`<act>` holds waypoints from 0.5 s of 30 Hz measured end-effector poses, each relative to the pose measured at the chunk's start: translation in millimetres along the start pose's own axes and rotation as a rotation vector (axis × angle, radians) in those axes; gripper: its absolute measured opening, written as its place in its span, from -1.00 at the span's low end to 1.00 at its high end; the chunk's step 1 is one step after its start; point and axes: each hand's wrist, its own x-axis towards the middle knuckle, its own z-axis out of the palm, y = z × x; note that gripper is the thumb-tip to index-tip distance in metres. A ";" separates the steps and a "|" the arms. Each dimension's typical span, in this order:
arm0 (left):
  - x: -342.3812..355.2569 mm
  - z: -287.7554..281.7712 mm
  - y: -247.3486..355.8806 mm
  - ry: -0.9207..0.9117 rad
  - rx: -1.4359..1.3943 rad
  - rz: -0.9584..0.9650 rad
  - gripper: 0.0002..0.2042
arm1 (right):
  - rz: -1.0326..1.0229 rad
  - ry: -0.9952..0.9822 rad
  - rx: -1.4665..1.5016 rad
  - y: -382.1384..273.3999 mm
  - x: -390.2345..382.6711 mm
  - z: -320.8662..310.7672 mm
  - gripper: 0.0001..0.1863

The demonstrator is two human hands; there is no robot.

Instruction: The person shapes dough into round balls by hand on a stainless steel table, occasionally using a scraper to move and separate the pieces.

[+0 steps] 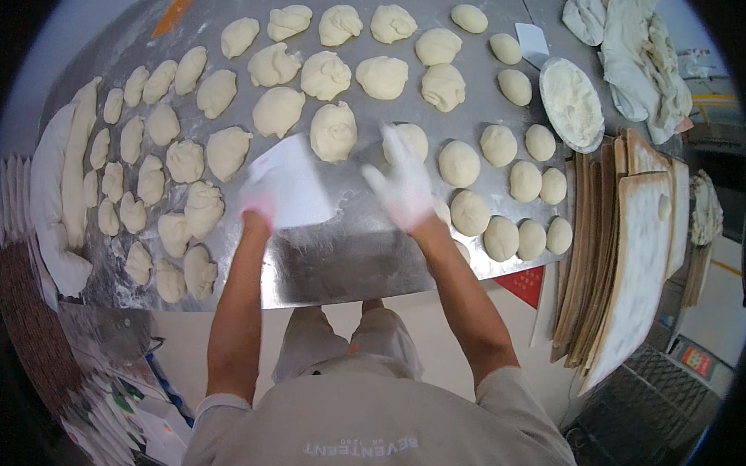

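In my white-gloved left hand (260, 195) is a flat white dough scraper (302, 187), held just above the steel table; motion blurs both. My right hand (401, 188), also gloved, has its thumb and fingers spread. Its fingertips overlap the edge of a smooth dough ball (414, 141); whether they touch it I cannot tell. A rough, folded dough piece (333, 133) lies between the two hands, farther from me. Smooth round dough balls (459, 164) sit to the right of my right hand, and rougher dough lumps (228, 152) spread out to the left.
At the table's right stand an oval dish of flour (572, 105) and a second white scraper (532, 42). Crumpled cloth (638, 65) lies at the far right corner, rolled cloth (62, 194) along the left edge. Upright boards (609, 260) lean beside the table's right end.
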 end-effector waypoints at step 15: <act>-51.2 -108.2 23.3 -0.050 0.297 -0.044 -0.65 | 0.782 0.013 1.487 34.8 -4.3 39.8 -0.51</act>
